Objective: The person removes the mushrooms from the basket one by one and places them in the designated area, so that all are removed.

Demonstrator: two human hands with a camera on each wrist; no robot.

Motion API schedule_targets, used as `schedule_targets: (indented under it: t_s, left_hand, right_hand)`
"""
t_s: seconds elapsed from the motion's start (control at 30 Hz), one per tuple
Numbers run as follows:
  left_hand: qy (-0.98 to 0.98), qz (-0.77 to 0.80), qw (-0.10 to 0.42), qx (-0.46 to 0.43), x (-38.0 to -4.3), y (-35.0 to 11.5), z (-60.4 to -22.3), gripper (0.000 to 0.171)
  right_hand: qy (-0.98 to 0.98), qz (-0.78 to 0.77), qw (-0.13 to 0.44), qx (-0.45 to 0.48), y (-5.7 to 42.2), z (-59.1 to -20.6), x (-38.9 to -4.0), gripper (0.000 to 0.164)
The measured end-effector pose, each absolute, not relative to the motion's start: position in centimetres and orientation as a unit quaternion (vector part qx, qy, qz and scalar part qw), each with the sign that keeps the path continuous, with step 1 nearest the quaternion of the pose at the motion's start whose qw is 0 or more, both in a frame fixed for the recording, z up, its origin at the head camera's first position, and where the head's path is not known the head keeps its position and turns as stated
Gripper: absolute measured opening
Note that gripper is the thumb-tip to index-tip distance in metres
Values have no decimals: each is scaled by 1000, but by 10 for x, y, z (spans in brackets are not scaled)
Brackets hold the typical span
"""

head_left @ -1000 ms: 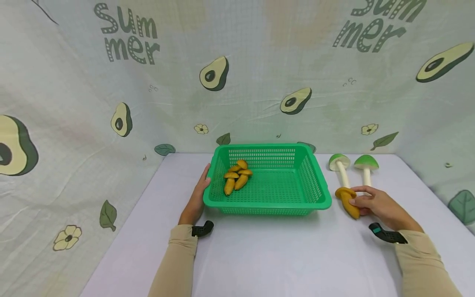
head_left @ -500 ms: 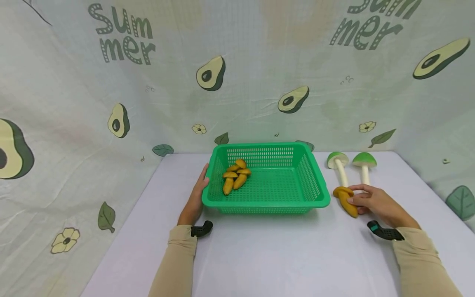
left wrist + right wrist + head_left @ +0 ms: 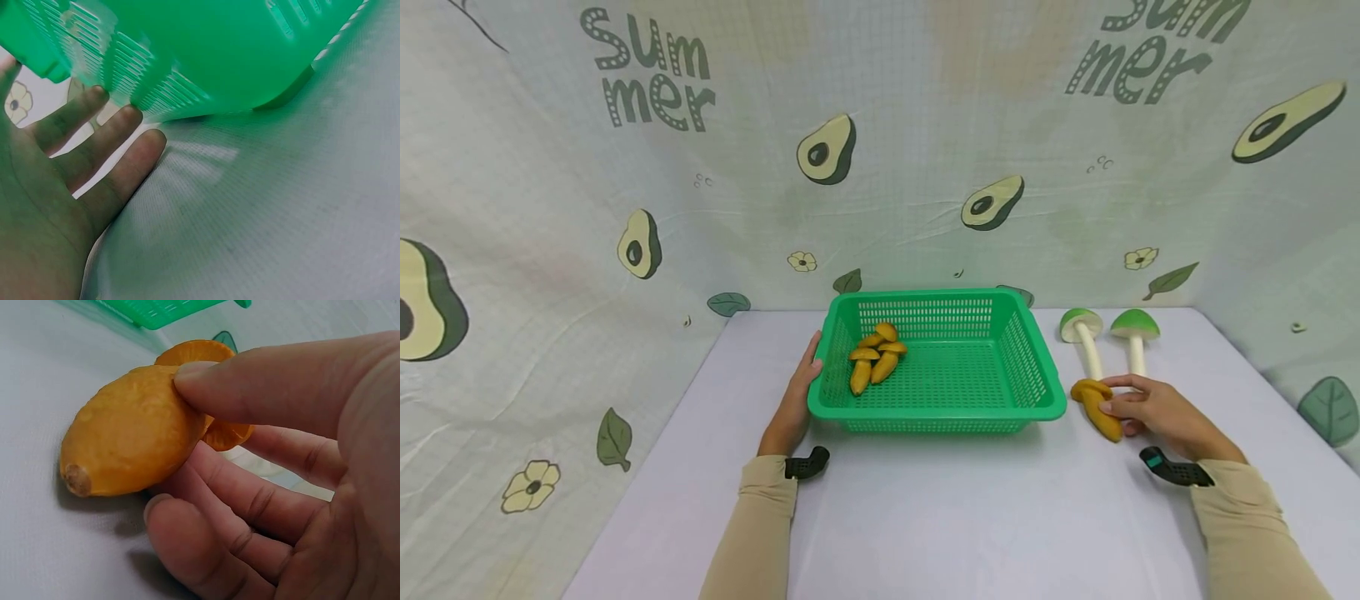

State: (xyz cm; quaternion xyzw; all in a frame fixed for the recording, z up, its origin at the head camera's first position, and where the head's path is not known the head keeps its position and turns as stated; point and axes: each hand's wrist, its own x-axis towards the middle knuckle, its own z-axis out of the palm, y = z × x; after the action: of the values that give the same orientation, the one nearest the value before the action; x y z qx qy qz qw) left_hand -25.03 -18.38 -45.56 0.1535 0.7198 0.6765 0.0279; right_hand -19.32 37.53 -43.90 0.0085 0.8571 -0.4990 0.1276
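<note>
My right hand (image 3: 1161, 412) pinches an orange-brown toy mushroom (image 3: 1099, 410) by its stem, right of the basket. In the right wrist view the thumb lies along the top of the mushroom (image 3: 128, 434) and curled fingers sit beneath, close over the white tabletop. My left hand (image 3: 796, 396) rests against the left side of a green plastic basket (image 3: 940, 413). In the left wrist view its fingers are straight, with fingertips (image 3: 149, 145) right at the slotted wall. Several more orange-brown mushrooms (image 3: 862, 371) lie inside the basket, at its left.
Two green-capped mushrooms with white stems lie at the back right: one (image 3: 1081, 327) beside the basket, another (image 3: 1136, 325) farther right, its stem partly hidden behind my right hand. A printed avocado cloth (image 3: 895, 225) hangs along the table's back and sides.
The head view has shifted very slightly. Both hands keep their places, the right one still pinching the mushroom and the left one still against the basket.
</note>
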Motion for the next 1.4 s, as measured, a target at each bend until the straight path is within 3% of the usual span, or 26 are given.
schedule_targets:
  t_s: [1.4]
  left_hand:
    - [721, 674, 22, 159, -251, -183, -455, 56]
  right_hand:
    - [858, -495, 132, 23, 386, -436, -189, 73]
